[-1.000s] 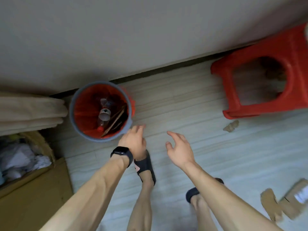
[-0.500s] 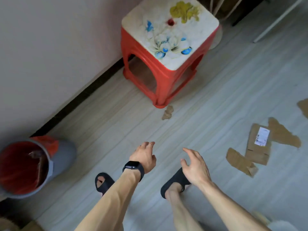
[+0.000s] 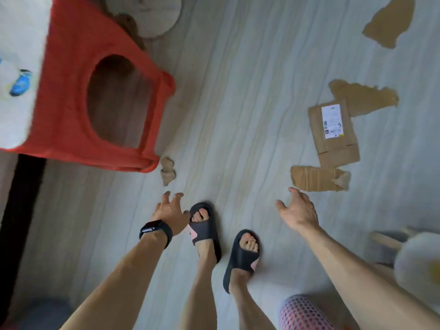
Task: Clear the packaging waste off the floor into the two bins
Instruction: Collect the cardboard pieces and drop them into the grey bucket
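Observation:
Brown cardboard scraps lie on the pale floor. A small crumpled piece (image 3: 167, 171) sits by the corner of the red stool, just beyond my left hand (image 3: 170, 210), which is empty with fingers spread. A torn strip (image 3: 317, 178) lies just past my right hand (image 3: 297, 210), also empty and spread. Behind the strip is a flattened piece with a white label (image 3: 333, 129), then a ragged piece (image 3: 362, 96) and another scrap (image 3: 390, 20) far right. At the bottom left edge a grey, blurred shape (image 3: 42, 313) may be the bin's rim.
A red plastic stool (image 3: 71, 96) with a flowered top stands at the left, by the dark skirting. My two feet in black slides (image 3: 207, 232) are between my hands. A pink mesh object (image 3: 307, 315) and a pale fluffy object (image 3: 419, 258) sit at the lower right.
The view has swung from the red-lined bin to the stool and the scraps. Both empty hands now reach lower, close to the floor and the nearest cardboard pieces.

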The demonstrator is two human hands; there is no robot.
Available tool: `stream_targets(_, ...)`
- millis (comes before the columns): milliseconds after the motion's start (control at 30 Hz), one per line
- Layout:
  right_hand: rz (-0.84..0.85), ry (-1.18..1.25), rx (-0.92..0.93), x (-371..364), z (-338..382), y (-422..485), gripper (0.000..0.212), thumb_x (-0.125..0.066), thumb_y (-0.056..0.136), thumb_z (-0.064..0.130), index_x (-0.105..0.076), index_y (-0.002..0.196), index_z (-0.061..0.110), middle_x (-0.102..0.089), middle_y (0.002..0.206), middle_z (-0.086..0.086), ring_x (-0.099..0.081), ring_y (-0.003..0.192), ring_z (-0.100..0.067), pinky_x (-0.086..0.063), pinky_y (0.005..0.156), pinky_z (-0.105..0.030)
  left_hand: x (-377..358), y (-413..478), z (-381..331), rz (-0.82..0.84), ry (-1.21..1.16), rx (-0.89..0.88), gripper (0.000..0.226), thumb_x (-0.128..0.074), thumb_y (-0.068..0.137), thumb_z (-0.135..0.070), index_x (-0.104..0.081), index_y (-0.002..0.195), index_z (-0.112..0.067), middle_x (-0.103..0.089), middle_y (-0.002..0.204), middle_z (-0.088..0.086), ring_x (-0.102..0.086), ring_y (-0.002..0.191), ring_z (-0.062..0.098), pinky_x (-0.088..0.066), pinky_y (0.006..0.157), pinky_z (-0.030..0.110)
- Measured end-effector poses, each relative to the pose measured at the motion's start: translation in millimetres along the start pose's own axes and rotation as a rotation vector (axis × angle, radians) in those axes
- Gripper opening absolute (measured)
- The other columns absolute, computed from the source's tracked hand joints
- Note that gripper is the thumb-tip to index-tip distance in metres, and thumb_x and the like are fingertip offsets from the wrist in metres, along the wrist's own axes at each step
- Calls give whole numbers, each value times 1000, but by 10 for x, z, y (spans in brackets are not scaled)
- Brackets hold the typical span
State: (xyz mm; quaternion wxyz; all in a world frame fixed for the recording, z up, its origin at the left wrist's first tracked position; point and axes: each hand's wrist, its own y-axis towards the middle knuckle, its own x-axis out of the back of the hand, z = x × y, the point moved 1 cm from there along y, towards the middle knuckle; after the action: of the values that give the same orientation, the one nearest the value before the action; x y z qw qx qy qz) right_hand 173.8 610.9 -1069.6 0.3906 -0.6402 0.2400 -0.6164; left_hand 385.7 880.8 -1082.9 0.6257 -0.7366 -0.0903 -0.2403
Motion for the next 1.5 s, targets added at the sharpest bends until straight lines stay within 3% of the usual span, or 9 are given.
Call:
stream_targets(267,-60,71,-201,-636,-546,1775,86,-53,94,56,-14,158,14,-14,165,-15,-22,148,-40,-24,120,-43,-273,1732,-108,-113,6,219,75,-58,95,-39,-17,157,-26,12,163,18,-31,139,49,-31,115,51)
stream_targets(400,-119,172,-293,-1031,-683,2217,100,-50,89,66,2,159,18,7,167,-14,0,153,-35,-10,123,-47,-448,2296,57,-277,-123,264,79,-57,96,-37,-11,158,-23,-11,160,22,-32,138,46,-31,114,47)
stream_targets(567,-421,72,24,-1508,-559,1986,93,-58,86,59,-24,154,6,-34,150,-20,-38,128,-42,-28,113,-47,-738,2276,-114,-395,-14,159,64,-50,96,-22,-20,152,-18,-21,153,17,-39,124,48,-39,103,56)
stream_targets(733,-271,89,253,-1822,-149,1529,71,-65,89,49,-38,145,14,-55,124,-10,-56,109,-33,-53,80,-43,-1022,2070,-548,-280,3,-86,50,-59,93,-21,-41,138,-22,-31,136,12,-48,109,42,-47,95,51)
stream_targets(833,-363,95,305,-1817,-36,1505,63,-64,87,47,-44,139,17,-53,124,-8,-54,113,-30,-55,81,-43,-1059,2068,-726,-139,-14,-129,42,-62,91,-35,-53,131,-26,-38,134,5,-57,106,34,-49,97,45)
stream_targets(1033,-317,335,-167,-1531,49,1892,121,-82,66,58,-6,154,28,-9,158,-12,-23,139,-41,-41,102,-55,-945,2077,-709,-57,9,-203,38,-64,89,-36,-58,126,-28,-50,125,-3,-60,104,25,-51,94,39)
stream_targets(1133,-250,462,-274,-1353,113,2087,134,-92,60,45,1,155,30,-18,153,-16,-35,133,-44,-42,104,-46,-910,2085,-569,-11,63,-208,43,-65,89,-34,-56,130,-24,-47,130,-2,-58,111,24,-49,97,38)
stream_targets(1300,-159,474,-313,-1317,232,1885,81,-79,80,42,-33,141,16,-59,126,-14,-61,114,-35,-47,87,-33,-761,1917,-410,27,16,-173,44,-67,87,-33,-57,131,-29,-50,130,-3,-59,112,21,-48,101,33)
stream_targets(1500,-49,451,-133,-1245,326,471,42,-72,84,50,-53,106,19,-67,95,-2,-63,82,-26,-44,69,-27,-380,959,-261,41,-172,-126,40,-69,82,-33,-63,122,-36,-59,131,-11,-61,114,13,-49,102,32)
